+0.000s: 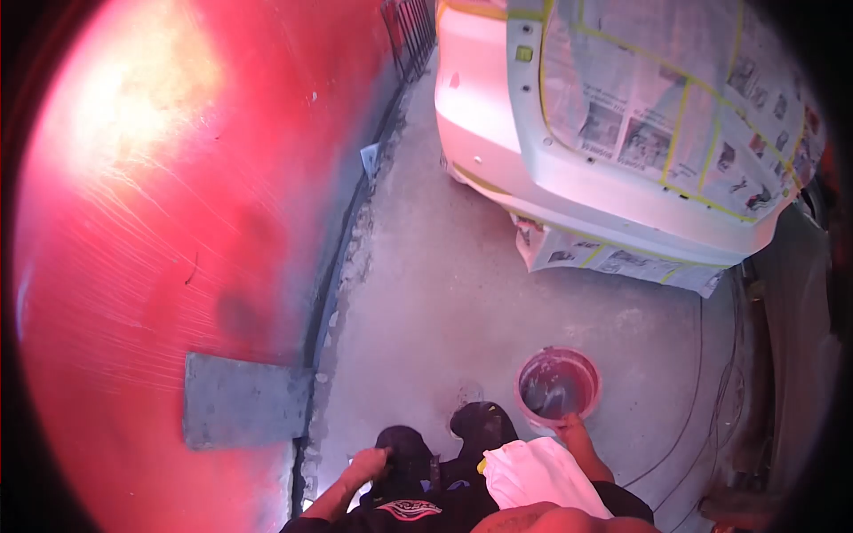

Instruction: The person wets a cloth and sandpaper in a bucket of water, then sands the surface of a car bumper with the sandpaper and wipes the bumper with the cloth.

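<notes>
My right hand [570, 425] grips the near rim of a round reddish bucket [591, 371], which has murky contents and is over the concrete floor. At the lower left, my left hand [367, 465] is closed beside a dark shoe [404, 449]; what its fingers hold, if anything, I cannot make out. A white cloth [538, 475] with a yellow bit at its left edge lies between my arms, near my right forearm.
A white car body [613, 195], masked with newspaper and yellow tape, fills the upper right. Red-lit wall [133, 293] runs along the left, with a grey panel [244, 401] against it. Thin cables [696, 391] trail on the floor at right. Metal bars [410, 35] stand at the top.
</notes>
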Demonstrator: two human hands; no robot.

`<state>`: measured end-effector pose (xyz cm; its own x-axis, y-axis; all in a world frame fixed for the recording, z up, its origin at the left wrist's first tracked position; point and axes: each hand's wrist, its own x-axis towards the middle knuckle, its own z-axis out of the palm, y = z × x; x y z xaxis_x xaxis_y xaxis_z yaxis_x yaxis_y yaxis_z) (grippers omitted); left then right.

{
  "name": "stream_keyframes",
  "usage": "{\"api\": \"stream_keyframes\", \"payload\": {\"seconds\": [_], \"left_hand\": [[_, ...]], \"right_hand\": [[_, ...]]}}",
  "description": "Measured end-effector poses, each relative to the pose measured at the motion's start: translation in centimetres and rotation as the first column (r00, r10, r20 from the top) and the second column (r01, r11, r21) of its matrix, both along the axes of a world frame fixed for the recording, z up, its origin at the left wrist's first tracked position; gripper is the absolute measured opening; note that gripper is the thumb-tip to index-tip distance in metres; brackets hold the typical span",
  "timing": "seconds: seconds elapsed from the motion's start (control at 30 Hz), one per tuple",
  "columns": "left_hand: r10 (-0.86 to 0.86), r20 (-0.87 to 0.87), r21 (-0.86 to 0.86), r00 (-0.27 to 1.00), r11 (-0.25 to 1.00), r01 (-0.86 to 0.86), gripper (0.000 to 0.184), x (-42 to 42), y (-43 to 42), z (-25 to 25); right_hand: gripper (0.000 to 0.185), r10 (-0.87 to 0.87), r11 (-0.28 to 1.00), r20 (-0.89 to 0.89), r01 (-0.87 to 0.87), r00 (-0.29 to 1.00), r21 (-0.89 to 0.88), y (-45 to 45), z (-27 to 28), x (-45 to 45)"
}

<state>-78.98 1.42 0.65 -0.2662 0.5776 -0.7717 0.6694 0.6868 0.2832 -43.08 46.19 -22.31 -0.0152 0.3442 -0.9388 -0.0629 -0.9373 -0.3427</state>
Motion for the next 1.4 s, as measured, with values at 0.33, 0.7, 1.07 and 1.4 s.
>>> {"api": "stream_keyframes", "payload": {"seconds": [0.33, 0.7, 1.07, 1.4], "left_hand": [[0.539, -0.089, 0.737, 0.837, 0.601, -0.309, 0.033, -27.3, 24.2, -8.6], [0.765, 0.028, 0.962, 0.643, -0.195, 0.190, 0.008, -35.0, 27.9, -15.6], [0.324, -0.350, 0.285, 0.879, -0.857, 0.429, 0.023, -27.7, 29.0, 8.8], [0.198, -0.350, 0.439, 0.916, -0.829, 0.347, 0.023, -41.7, 10.6, 11.9]], "right_hand": [[0.022, 0.582, 0.807, 0.079, -0.587, 0.809, 0.068, 11.7, -10.7, -31.8], [0.049, 0.732, 0.414, 0.500, -0.885, 0.462, 0.212, 18.8, -25.0, -45.4], [0.020, 0.022, -0.181, 0.393, -0.383, 0.919, 0.906, 19.5, -5.2, -40.1], [0.019, -0.347, -0.711, 0.089, -0.324, 0.934, 0.624, 14.5, 23.8, -27.0]]}}
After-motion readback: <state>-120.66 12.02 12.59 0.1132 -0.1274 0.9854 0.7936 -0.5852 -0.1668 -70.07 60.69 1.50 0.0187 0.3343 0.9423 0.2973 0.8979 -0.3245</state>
